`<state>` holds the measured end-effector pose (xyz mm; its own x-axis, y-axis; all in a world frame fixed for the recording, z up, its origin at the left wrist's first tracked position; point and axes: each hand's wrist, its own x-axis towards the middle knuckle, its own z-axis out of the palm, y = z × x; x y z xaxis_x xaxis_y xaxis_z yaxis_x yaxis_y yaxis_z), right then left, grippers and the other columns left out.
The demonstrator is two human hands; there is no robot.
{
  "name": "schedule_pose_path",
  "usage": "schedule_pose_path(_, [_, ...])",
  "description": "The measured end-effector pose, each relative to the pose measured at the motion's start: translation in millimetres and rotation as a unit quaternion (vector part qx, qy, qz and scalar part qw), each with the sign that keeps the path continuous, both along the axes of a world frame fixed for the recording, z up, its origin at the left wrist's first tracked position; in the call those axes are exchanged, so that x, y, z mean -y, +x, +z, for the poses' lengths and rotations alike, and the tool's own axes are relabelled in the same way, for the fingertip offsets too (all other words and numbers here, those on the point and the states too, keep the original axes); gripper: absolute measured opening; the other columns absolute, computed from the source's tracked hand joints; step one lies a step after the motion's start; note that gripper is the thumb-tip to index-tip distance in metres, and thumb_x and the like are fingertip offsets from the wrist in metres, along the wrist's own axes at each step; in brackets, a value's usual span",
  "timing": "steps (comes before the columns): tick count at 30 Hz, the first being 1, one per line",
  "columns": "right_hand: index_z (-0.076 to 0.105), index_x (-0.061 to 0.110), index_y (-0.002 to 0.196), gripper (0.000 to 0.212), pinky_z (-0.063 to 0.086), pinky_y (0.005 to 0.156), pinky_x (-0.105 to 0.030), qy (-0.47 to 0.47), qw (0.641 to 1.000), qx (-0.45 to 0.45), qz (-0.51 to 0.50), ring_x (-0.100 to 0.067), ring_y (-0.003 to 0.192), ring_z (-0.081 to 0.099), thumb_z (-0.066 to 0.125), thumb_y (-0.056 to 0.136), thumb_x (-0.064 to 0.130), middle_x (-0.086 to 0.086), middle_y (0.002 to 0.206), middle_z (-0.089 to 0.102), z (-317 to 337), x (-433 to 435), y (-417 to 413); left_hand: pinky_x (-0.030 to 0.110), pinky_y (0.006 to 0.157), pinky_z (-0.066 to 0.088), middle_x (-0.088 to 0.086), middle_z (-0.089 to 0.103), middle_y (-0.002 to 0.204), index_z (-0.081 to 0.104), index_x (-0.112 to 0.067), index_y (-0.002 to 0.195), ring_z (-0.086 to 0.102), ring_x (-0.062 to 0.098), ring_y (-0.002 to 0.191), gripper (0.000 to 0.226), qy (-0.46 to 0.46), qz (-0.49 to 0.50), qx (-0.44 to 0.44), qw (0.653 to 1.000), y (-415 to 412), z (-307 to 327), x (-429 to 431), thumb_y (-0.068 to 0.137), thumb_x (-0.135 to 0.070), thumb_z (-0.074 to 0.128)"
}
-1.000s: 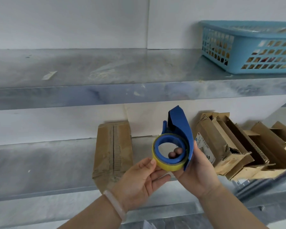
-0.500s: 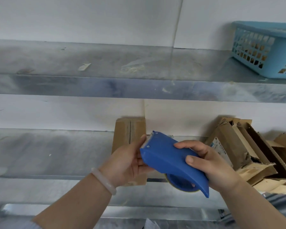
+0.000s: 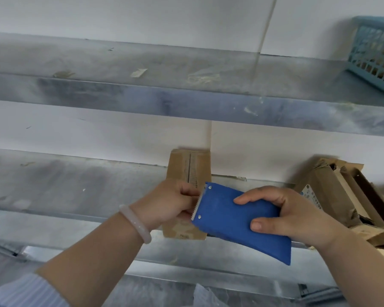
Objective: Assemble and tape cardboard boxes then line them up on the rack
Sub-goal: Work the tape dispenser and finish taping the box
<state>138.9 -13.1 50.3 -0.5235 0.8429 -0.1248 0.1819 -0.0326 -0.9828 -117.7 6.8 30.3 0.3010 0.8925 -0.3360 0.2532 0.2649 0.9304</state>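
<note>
Grey steel shelves of the rack [image 3: 75, 191] run across a white wall, with bare metal at nine o'clock and tape scraps [image 3: 139, 72] stuck to the upper shelf at eleven. The left hand [image 3: 171, 202], a pale bracelet [image 3: 135, 222] on its wrist, has its fingers curled at the toothed edge of the blue dispenser [image 3: 237, 222]. I'd say it pinches the tape end, though the tape itself is hidden. At twelve, just behind the hands, one closed box [image 3: 189, 165] stands on the lower shelf against the wall, a seam down its face. The right hand [image 3: 293, 216] clasps the dispenser's body, thumb on the near side and fingers over the top.

To me this is taping being readied. The next move calls for drawing out a length of tape and getting a box under it, and neither hand has a box. At three o'clock a heap of open boxes [image 3: 333, 191] sags untaped and crowds the shelf where a row should go. At two, a blue basket [image 3: 372, 54] takes up the upper shelf's end.
</note>
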Motion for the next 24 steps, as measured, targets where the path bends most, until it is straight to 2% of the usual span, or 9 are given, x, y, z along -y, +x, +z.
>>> schedule_pose_path(4, [0.075,0.041,0.099,0.039,0.053,0.076,-0.018,0.031,0.996,0.082,0.032,-0.008,0.095,0.069,0.084,0.061,0.035,0.014,0.109,0.071,1.6,-2.6,-1.7,0.02,0.06,0.057,0.004,0.072,0.07,0.074,-0.013,0.081,0.067,0.011,0.062,0.026,0.053,0.028,-0.025,0.998,-1.5,-1.7,3.4,0.09,0.004,0.057])
schedule_pose_path(7, [0.074,0.044,0.1,0.041,0.053,0.077,-0.017,0.046,0.991,0.114,0.047,-0.006,0.097,0.069,0.084,0.06,0.04,0.016,0.11,0.07,1.4,-3.0,0.5,0.026,0.061,0.058,0.009,0.069,0.075,0.07,-0.008,0.085,0.066,0.016,0.065,0.016,0.055,0.058,-0.037,0.996,-2.2,-8.9,6.3,0.092,-0.001,0.057])
schedule_pose_path(11, [0.075,0.043,0.099,0.04,0.053,0.075,-0.015,0.049,0.989,0.131,0.05,-0.004,0.097,0.069,0.09,0.064,0.031,0.017,0.11,0.07,5.1,-4.7,17.4,0.031,0.062,0.06,0.007,0.065,0.069,0.063,-0.01,0.085,0.064,0.013,0.061,0.011,0.067,0.146,-0.091,0.983,-27.6,-19.7,5.9,0.094,-0.008,0.057])
schedule_pose_path(14, [0.075,0.043,0.099,0.041,0.054,0.073,-0.015,0.035,0.988,0.142,0.055,-0.005,0.094,0.07,0.086,0.061,0.031,0.016,0.108,0.071,7.1,-6.7,31.1,0.033,0.058,0.059,0.002,0.062,0.056,0.062,-0.009,0.083,0.062,0.013,0.053,0.012,0.063,0.155,-0.112,0.98,-50.7,-27.6,10.3,0.094,-0.009,0.056])
schedule_pose_path(17, [0.075,0.043,0.1,0.044,0.053,0.075,-0.014,0.033,0.985,0.158,0.059,-0.005,0.095,0.069,0.087,0.057,0.041,0.016,0.108,0.072,5.9,-11.3,40.7,0.03,0.054,0.057,0.0,0.059,0.051,0.062,-0.008,0.082,0.059,0.012,0.048,0.015,0.064,0.169,-0.118,0.977,-61.5,-36.6,13.6,0.094,-0.006,0.054])
schedule_pose_path(21, [0.074,0.043,0.102,0.057,0.055,0.076,-0.016,0.016,0.98,0.183,0.072,-0.006,0.095,0.07,0.088,0.05,0.06,0.015,0.11,0.072,2.9,-15.9,52.3,0.035,0.057,0.059,-0.001,0.058,0.051,0.061,-0.009,0.084,0.059,0.013,0.049,0.014,0.061,0.176,-0.127,0.974,-69.3,-49.4,14.2,0.095,-0.006,0.053])
schedule_pose_path(24, [0.074,0.046,0.1,0.045,0.054,0.076,-0.015,0.016,0.976,0.203,0.07,-0.005,0.095,0.07,0.086,0.058,0.046,0.018,0.109,0.072,-4.1,-20.0,54.4,0.038,0.058,0.06,-0.003,0.056,0.05,0.059,-0.01,0.083,0.056,0.01,0.047,0.014,0.06,0.189,-0.136,0.971,-73.4,-62.5,13.8,0.095,-0.006,0.052])
